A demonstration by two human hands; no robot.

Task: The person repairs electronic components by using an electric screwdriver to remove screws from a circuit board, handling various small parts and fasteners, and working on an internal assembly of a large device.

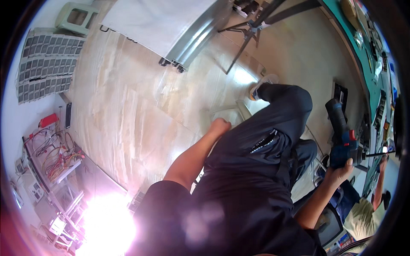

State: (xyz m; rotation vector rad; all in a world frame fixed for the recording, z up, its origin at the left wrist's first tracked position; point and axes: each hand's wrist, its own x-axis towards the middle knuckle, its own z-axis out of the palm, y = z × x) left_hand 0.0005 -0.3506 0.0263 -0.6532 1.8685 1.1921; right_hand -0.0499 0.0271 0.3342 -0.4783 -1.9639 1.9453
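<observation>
My right hand point(341, 170) is closed around a dark blue cordless power drill point(344, 145) with red details, a long bit pointing right toward the bench edge. My left hand point(221, 127) hangs beside my dark-trousered thigh, fingers curled, over a pale plastic stool point(226, 114). Whether it holds anything is hidden. A bright glare covers the lower left.
At upper middle stand a white wheeled board or cabinet point(158, 21) and a black tripod point(252, 32). A green-topped bench point(365, 51) runs along the right, with a co-worker point(358, 217) beside it. At left are a wired rack point(55, 158) and gridded panels point(47, 64).
</observation>
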